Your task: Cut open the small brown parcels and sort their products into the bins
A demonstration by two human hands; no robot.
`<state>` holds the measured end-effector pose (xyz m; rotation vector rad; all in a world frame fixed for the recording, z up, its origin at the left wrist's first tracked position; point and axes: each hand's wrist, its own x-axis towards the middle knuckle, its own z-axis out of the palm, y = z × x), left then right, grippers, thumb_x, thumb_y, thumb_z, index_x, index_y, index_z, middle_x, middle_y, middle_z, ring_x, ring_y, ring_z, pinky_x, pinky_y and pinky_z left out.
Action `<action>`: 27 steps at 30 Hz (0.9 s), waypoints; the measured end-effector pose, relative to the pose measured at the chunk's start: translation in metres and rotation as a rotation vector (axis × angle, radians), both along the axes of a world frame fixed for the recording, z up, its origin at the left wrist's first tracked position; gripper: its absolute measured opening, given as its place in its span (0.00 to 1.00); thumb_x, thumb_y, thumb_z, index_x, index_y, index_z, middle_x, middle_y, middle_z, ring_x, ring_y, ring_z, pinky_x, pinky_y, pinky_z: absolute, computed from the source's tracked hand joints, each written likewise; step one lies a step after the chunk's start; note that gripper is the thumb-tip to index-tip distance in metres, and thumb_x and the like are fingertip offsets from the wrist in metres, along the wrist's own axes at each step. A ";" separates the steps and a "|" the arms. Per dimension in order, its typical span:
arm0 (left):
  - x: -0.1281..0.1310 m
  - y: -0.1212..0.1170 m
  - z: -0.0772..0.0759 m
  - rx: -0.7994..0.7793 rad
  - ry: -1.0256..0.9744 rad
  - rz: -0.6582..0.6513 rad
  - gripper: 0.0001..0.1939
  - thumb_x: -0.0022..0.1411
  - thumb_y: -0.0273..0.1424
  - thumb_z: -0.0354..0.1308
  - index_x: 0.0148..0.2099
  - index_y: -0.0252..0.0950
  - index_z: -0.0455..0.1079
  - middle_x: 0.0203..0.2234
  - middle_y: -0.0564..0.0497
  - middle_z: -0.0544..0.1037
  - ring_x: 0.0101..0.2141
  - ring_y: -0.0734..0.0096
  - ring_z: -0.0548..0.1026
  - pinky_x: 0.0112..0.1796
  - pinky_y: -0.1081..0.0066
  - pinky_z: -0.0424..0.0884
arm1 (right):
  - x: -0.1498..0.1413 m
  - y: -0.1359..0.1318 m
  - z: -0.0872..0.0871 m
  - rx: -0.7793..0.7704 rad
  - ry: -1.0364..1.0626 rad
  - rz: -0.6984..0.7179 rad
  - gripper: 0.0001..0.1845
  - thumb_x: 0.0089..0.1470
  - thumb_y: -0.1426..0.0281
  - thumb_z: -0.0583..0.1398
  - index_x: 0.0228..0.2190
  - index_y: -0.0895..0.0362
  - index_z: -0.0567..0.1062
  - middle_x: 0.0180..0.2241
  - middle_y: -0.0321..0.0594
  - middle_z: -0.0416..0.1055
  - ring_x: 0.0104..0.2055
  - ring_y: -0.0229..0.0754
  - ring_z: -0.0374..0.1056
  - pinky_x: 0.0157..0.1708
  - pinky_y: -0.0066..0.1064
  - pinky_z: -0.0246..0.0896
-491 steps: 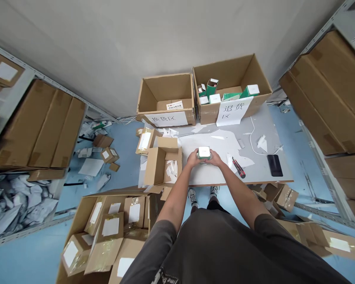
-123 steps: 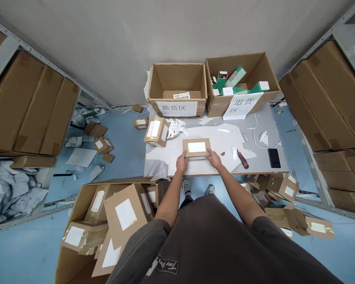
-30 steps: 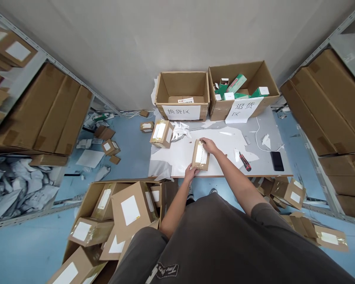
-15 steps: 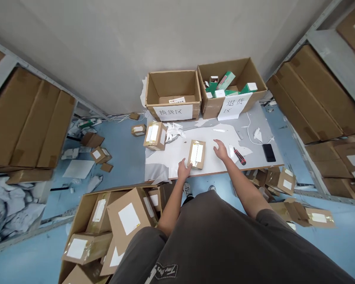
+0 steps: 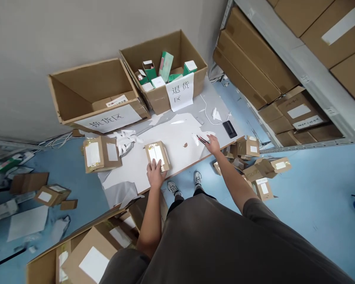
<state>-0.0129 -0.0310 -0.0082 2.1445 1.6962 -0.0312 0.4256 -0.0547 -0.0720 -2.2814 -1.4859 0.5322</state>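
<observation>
A small taped cardboard box (image 5: pixel 157 154) with a white label lies on the white-covered part of the table (image 5: pixel 177 134). My left hand (image 5: pixel 155 174) is closed over its near left edge, fingers on the label. Farther right, my right hand (image 5: pixel 213 145) has its fingers around the handle of a red and black utility knife (image 5: pixel 202 139), near the table's front edge. Most of the handle is hidden by the hand. A black phone (image 5: pixel 230 129) lies to the right of that hand.
Two large open cartons stand at the back: a left carton (image 5: pixel 88 88) with a printed card inside, and a right carton (image 5: pixel 165 98) holding several green-and-white boxes. A bigger taped box (image 5: pixel 102 154) and crumpled white strips (image 5: pixel 126 142) sit left. A parcel-filled carton (image 5: pixel 44 264) is below.
The view has swung right. My right hand left the small box and moved right onto the utility knife, now gripped. My left hand stays at the box; earlier both hands turned it.
</observation>
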 end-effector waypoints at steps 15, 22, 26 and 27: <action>0.050 -0.006 -0.005 0.020 0.119 0.240 0.42 0.67 0.44 0.66 0.78 0.43 0.61 0.78 0.39 0.54 0.70 0.30 0.56 0.61 0.38 0.70 | 0.029 0.018 -0.072 -0.285 0.191 -0.040 0.20 0.53 0.70 0.68 0.48 0.58 0.75 0.52 0.53 0.76 0.54 0.52 0.74 0.60 0.40 0.68; 0.040 -0.005 0.001 -0.058 0.005 0.245 0.46 0.62 0.39 0.70 0.78 0.40 0.59 0.77 0.38 0.56 0.70 0.32 0.57 0.65 0.42 0.65 | 0.016 0.026 -0.033 -0.298 0.634 -0.353 0.25 0.46 0.70 0.68 0.43 0.51 0.63 0.27 0.33 0.74 0.26 0.47 0.77 0.27 0.34 0.74; 0.015 -0.004 0.001 -0.081 -0.132 0.246 0.48 0.59 0.46 0.73 0.76 0.40 0.62 0.75 0.39 0.61 0.70 0.36 0.59 0.67 0.48 0.63 | -0.034 0.044 0.005 -0.142 0.845 -0.263 0.28 0.45 0.65 0.66 0.43 0.49 0.58 0.23 0.23 0.71 0.22 0.41 0.74 0.24 0.29 0.72; 0.008 -0.002 0.001 -0.087 -0.161 0.235 0.47 0.59 0.47 0.73 0.76 0.40 0.63 0.75 0.39 0.62 0.70 0.37 0.60 0.67 0.49 0.63 | -0.051 0.050 0.015 -0.102 0.884 -0.222 0.29 0.45 0.62 0.67 0.44 0.48 0.58 0.23 0.22 0.71 0.21 0.40 0.73 0.25 0.29 0.72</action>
